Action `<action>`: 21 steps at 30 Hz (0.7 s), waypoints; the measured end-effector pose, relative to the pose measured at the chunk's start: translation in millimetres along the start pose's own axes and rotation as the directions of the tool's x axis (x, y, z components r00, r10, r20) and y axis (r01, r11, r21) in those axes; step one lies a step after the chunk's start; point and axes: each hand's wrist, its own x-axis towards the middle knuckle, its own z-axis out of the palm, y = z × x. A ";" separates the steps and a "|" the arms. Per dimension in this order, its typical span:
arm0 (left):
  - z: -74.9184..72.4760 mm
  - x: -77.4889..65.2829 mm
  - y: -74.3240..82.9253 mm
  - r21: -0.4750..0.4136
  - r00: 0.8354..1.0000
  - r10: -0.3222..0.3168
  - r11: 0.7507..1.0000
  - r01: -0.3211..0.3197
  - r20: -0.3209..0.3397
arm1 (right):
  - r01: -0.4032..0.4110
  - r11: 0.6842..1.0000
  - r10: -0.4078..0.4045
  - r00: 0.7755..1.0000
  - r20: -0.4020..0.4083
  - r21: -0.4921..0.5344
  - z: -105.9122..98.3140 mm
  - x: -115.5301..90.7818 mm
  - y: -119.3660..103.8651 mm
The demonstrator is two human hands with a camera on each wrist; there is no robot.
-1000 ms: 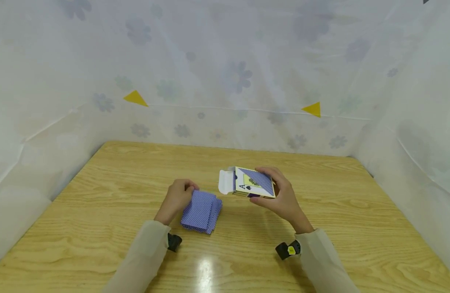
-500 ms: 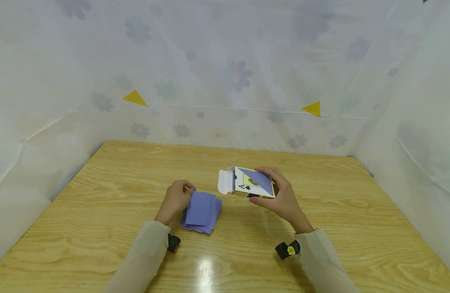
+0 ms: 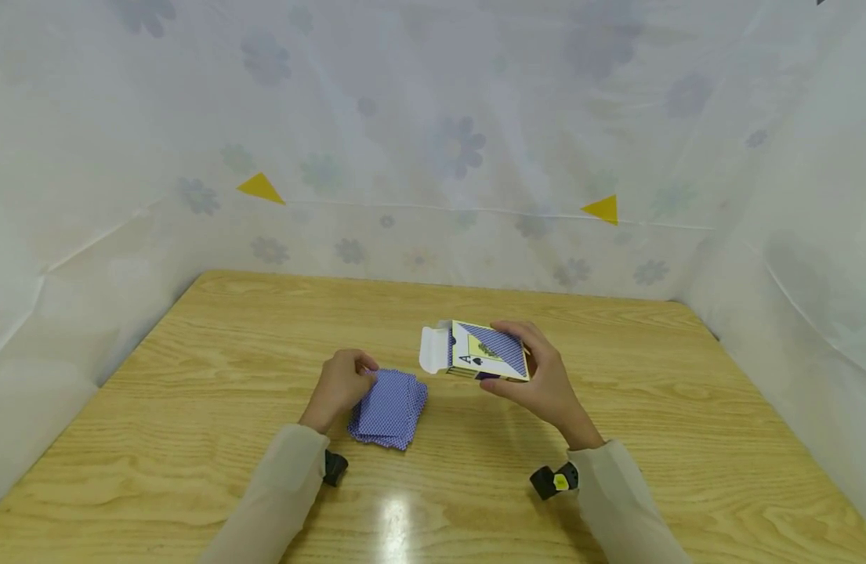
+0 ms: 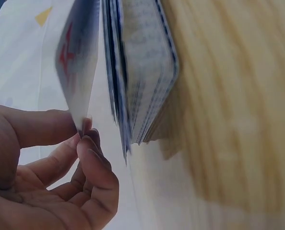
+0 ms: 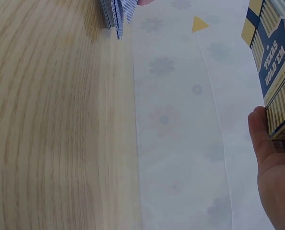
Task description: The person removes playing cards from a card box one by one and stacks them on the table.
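A pile of playing cards point(image 3: 409, 419) with blue patterned backs lies face down left of centre on the wooden table, its edges uneven. At the pile's far left corner my left hand point(image 3: 337, 385) pinches one playing card point(image 4: 77, 60) between thumb and fingers. In the left wrist view that card stands apart from the other cards point(image 4: 147, 62), and red print shows on its face. My right hand point(image 3: 543, 384) grips a card box point(image 3: 489, 351) above the table, its white flap point(image 3: 434, 349) open toward the left. "Texas Hold'em" is printed on the box's side point(image 5: 275, 62).
The wooden table point(image 3: 616, 352) reaches back to a pale flowered sheet point(image 3: 418, 141), which also rises on both sides. Two yellow triangles, one at left point(image 3: 262, 189) and one at right point(image 3: 602, 210), are on the back sheet. A black wrist camera point(image 3: 335, 468) sits below the left hand.
My left hand has come slightly nearer at the pile's corner. The pile's upper cards have shifted and now lie more unevenly. The right hand and card box have stayed still.
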 end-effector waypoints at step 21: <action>-5.1 -2.6 0.6 0.054 1.000 -0.002 0.999 0.002 0.001 | 0.007 1.000 -0.007 1.000 0.008 0.005 -0.3 -0.1 0.3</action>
